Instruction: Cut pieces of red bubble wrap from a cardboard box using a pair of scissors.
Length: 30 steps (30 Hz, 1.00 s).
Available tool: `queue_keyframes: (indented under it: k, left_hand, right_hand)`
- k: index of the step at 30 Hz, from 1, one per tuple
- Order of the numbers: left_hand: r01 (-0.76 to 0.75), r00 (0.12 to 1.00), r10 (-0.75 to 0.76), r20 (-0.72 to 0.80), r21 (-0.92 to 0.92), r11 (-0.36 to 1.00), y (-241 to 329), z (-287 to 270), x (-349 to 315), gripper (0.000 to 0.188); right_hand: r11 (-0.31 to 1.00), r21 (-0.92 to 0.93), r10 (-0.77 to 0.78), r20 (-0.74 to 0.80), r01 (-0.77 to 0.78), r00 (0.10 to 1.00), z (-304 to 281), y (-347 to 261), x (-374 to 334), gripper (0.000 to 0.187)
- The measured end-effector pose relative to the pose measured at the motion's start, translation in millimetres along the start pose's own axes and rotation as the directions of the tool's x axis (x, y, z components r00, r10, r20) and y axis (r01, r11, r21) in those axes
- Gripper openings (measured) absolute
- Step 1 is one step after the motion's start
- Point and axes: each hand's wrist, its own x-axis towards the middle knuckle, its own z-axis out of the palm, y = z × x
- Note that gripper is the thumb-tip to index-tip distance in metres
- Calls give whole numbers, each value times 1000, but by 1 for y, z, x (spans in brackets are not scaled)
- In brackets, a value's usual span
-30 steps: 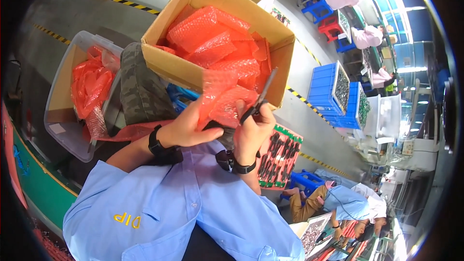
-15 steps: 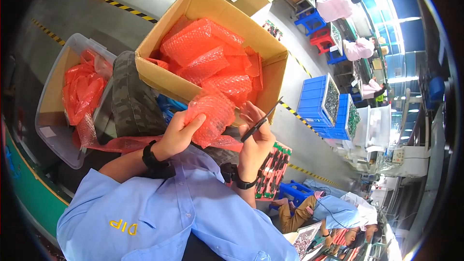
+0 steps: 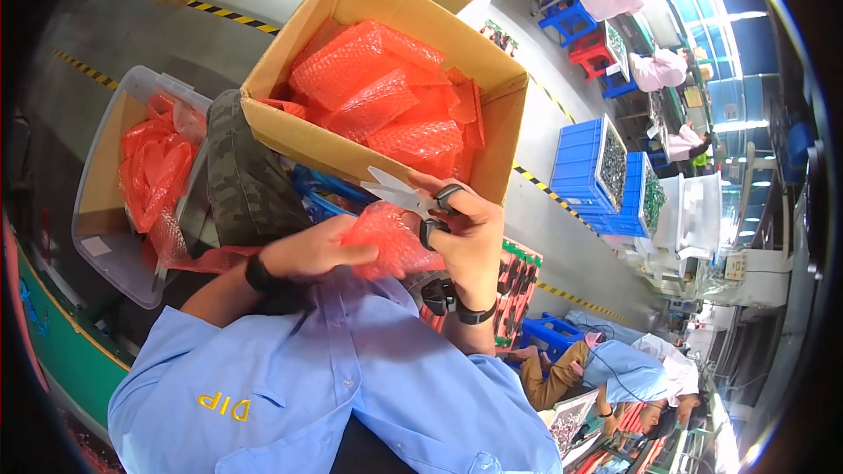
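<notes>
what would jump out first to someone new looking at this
The open cardboard box heaped with red bubble-wrap bags, at centre top. Just below it, the left hand holds one red bubble-wrap pouch while the right hand works scissors at its top edge. At left, a clear plastic bin holds more red wrap.

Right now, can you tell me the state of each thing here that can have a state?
Scissors: blades open, held in the right hand.
Red bubble-wrap bag: held by the left hand, at the blades.
Cardboard box: open, full of red bubble-wrap bags.
Clear plastic bin: open, red bags inside.
</notes>
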Motion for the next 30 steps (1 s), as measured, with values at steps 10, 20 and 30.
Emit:
queue_keyframes:
  k: [10, 20, 30]
  left_hand:
    - [287, 823, -86, 562, -280, 916, 30, -18, 24, 56]
    - [269, 921, -106, 375, -414, 870, 23, -20, 10, 47]
    - [166, 920, -111, 377, -115, 979, 42, -9, 37, 30]
  right_hand:
    - [996, 62, 56, 125, -64, 991, -18, -17, 27, 15]
    - [994, 49, -90, -89, 95, 992, -44, -11, 49, 22]
    - [966, 47, -242, -193, 255, 951, -102, -18, 61, 34]
